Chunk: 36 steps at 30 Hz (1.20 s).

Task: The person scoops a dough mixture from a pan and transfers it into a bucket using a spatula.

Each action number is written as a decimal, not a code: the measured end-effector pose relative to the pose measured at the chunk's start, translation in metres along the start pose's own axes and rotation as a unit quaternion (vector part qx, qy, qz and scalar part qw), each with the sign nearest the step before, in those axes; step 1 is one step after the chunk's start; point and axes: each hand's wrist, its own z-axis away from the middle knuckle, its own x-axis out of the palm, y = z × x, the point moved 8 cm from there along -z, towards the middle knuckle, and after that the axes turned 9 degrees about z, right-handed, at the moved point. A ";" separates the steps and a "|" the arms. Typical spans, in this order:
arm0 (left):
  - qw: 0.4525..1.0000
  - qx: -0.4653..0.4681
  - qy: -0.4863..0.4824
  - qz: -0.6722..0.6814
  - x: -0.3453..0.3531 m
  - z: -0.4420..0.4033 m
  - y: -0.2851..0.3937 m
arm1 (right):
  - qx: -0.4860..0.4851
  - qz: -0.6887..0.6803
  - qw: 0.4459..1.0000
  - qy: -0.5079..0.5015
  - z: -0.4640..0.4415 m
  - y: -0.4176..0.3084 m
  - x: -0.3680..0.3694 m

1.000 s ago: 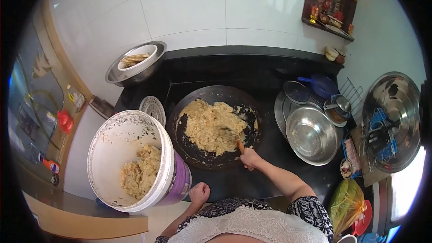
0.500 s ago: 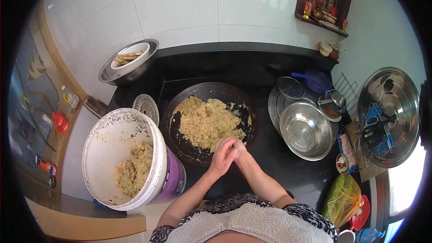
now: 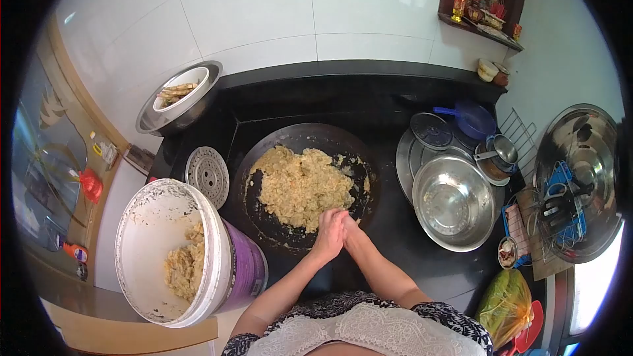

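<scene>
Over the near edge of a dark wok [image 3: 264,240], my left hand [image 3: 328,236] and my right hand [image 3: 351,228] are pressed together, palm to palm. The fingers of both are closed, and whatever lies between the palms is hidden. A lumpy, pale yellow mash [image 3: 300,188] fills the middle of the wok, just beyond my fingertips. To the left, a large white bucket [image 3: 142,244] with a purple label tilts its mouth toward me. More of the same mash [image 3: 184,270] sits inside it.
A perforated metal disc [image 3: 208,178] lies left of the wok. Behind it, a steel basin [image 3: 148,115] holds a white bowl [image 3: 198,79]. On the right stand a steel bowl [image 3: 455,204], a blue pan [image 3: 475,120] and a bagged green vegetable [image 3: 501,306]. A black ledge [image 3: 343,79] runs behind.
The view has shifted slightly, so the bucket sits lower in the picture. My joined hands have come a little closer to me and stay pressed together.
</scene>
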 end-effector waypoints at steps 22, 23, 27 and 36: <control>0.959 -0.262 0.017 0.104 -0.024 0.125 -0.053 | 0.081 0.000 0.989 0.127 0.016 0.028 -0.001; 0.946 -0.296 0.013 0.133 -0.022 0.130 -0.059 | 0.080 -0.002 0.989 0.128 0.014 0.029 -0.007; 0.914 -0.356 0.007 0.194 -0.018 0.140 -0.072 | 0.078 0.025 0.992 0.097 0.009 0.025 -0.021; 0.909 -0.350 0.023 0.225 -0.013 0.138 -0.080 | 0.090 0.060 0.992 0.065 -0.033 0.015 -0.014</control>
